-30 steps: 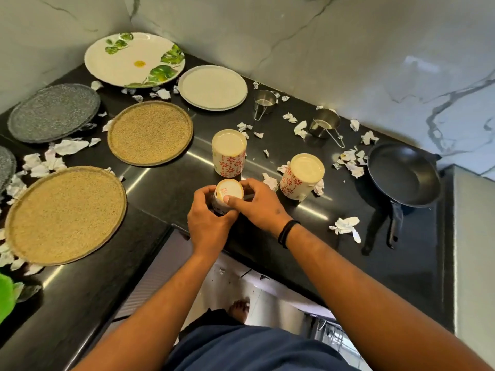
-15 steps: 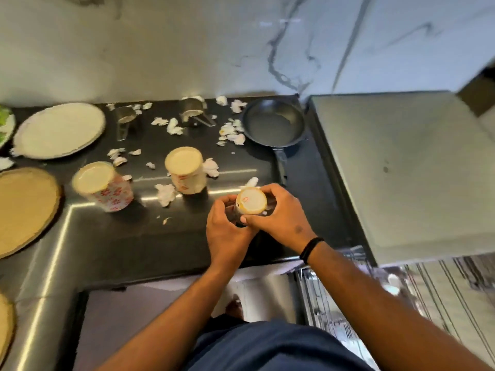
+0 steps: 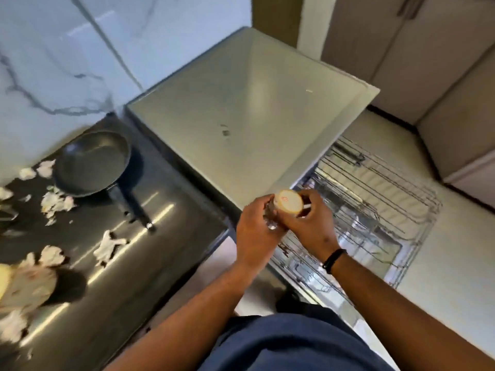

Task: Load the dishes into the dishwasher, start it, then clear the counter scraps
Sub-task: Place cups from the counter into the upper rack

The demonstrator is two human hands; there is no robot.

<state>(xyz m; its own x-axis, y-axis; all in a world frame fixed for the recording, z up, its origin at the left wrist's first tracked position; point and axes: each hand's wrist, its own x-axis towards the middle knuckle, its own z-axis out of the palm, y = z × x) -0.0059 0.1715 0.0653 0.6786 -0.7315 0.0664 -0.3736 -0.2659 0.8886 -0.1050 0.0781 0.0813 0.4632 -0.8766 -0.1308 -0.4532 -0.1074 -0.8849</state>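
Observation:
I hold a small cream cup [image 3: 289, 201] with red markings, upside down, in both hands. My left hand [image 3: 254, 231] wraps its left side and my right hand [image 3: 310, 223] grips its right side. The cup is in the air beside the corner of the grey dishwasher top [image 3: 241, 108], above the pulled-out wire rack [image 3: 375, 204]. A black frying pan [image 3: 91, 163] lies on the dark counter [image 3: 160, 210] to the left. Another patterned cup [image 3: 24, 285] stands upside down at the left edge, blurred. White paper scraps [image 3: 108, 246] litter the counter.
A marble wall [image 3: 53, 62] backs the counter. Beige cabinet doors [image 3: 428, 62] stand at the far right beyond a pale floor [image 3: 455, 263]. The rack sticks out low over the floor, right of my body.
I have turned right, carrying the small cup from the counter to above the open dishwasher rack. The plates and mats have left the view.

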